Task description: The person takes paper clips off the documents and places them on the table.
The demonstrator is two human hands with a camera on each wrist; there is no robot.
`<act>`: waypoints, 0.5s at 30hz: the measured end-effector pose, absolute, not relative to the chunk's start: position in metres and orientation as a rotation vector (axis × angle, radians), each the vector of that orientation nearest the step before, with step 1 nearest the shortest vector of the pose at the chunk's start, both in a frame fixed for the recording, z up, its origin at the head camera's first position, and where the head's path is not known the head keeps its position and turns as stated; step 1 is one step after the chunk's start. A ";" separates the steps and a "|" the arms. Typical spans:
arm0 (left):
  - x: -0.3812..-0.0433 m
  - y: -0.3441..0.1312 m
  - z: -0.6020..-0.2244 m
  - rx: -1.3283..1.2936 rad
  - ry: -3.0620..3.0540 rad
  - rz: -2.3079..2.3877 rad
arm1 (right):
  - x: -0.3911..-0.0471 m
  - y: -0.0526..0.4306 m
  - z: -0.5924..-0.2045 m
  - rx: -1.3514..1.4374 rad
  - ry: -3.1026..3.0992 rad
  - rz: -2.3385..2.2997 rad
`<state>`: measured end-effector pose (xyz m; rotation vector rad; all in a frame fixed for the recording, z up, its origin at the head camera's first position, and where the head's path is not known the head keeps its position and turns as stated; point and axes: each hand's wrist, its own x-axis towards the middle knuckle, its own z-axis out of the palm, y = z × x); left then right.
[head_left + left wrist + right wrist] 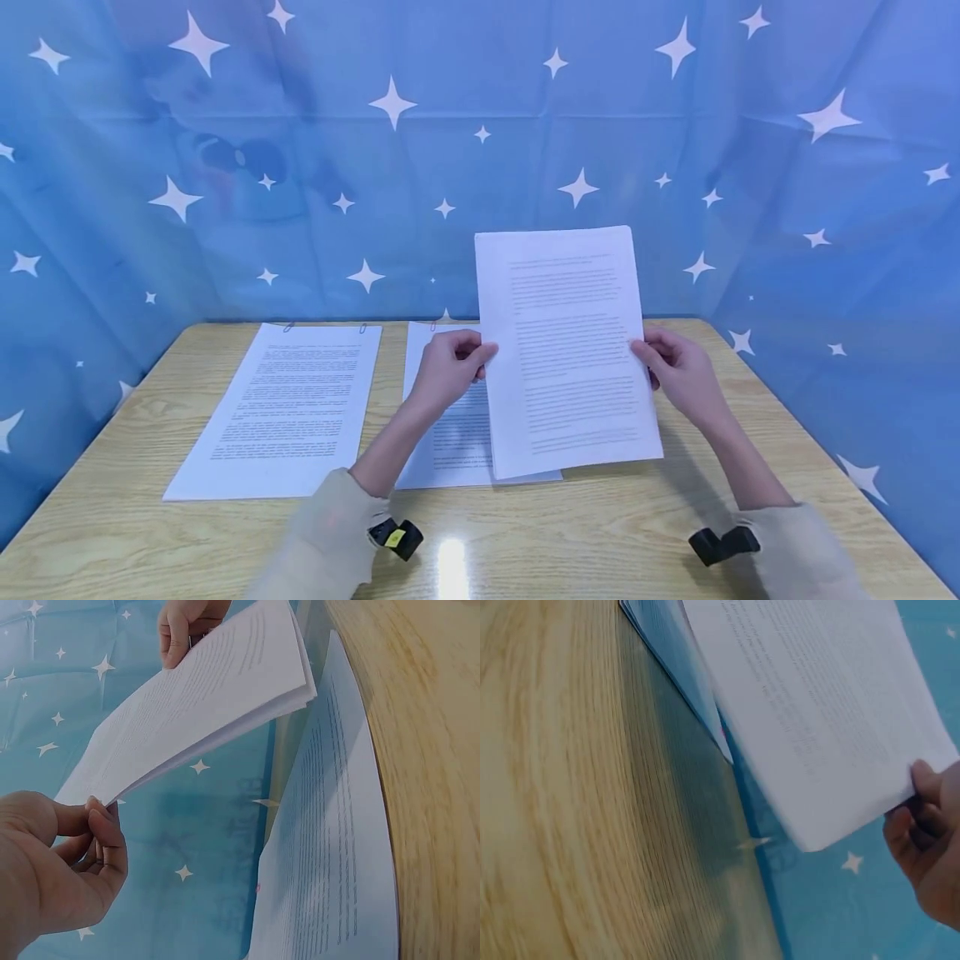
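Both hands hold up a stack of printed paper sheets (570,358), raised above the table and tilted toward me. My left hand (452,367) pinches its left edge between thumb and fingers. On the opposite edge, my right hand (681,367) pinches in the same way. Several layers show along the stack's edge in the left wrist view, spread slightly apart. Behind and below it, a second printed stack (450,442) lies on the table, partly hidden by the raised sheets and my left hand. A pink paper clip (432,327) sits at its top edge.
Farther left on the wooden table (600,533) lies another printed stack (285,417), with dark paper clips (363,328) along its top edge. A blue curtain (480,183) with white stars hangs behind the table and along both sides.
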<state>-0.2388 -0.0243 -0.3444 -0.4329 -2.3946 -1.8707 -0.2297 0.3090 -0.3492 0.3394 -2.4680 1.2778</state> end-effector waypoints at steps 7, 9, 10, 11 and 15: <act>-0.245 -0.006 -0.351 -0.471 -2.386 -1.953 | -0.233 0.323 -0.350 0.227 -2.473 1.184; -0.246 0.000 -0.352 -0.479 -2.380 -1.979 | -0.233 0.327 -0.349 0.186 -2.467 1.172; -0.247 0.003 -0.352 -0.485 -2.376 -1.990 | -0.233 0.330 -0.349 0.167 -2.463 1.169; -0.247 0.005 -0.353 -0.493 -2.371 -2.010 | -0.234 0.332 -0.349 0.151 -2.461 1.166; -0.247 0.015 -0.355 -0.533 -2.387 -2.021 | -0.233 0.341 -0.348 0.081 -2.455 1.178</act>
